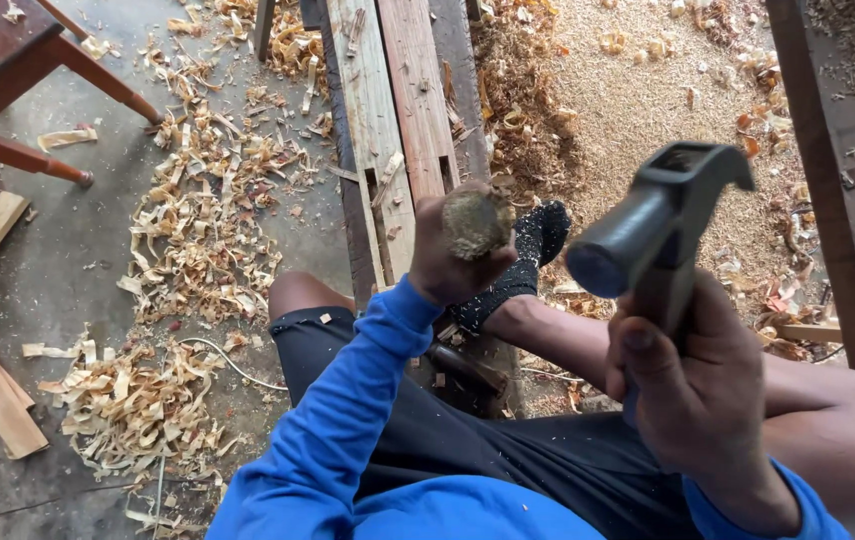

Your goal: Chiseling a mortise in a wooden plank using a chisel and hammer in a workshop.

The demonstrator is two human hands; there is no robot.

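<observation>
Workshop floor of grey concrete (68, 280), littered with curled wood shavings (198, 230) to the left and a bank of sawdust (638, 100) to the far right. Planks (393, 120) run away from me down the middle; I sit over their near end.

My left hand (453, 255) is closed around a wooden handle whose battered, frayed top (476, 222) stands above my fist; the blade below is hidden. My right hand (693, 385) grips a claw hammer (648, 230), raised near the camera, face turned toward that handle top.

Risks, as I judge them: the handle top is small and sits just above my fingers, so an off-centre blow could land on my left hand. My foot in a dark speckled sock (533, 250) lies just beyond the handle, unprotected should the tool slip. Loose shavings underfoot could shift the planks.
</observation>
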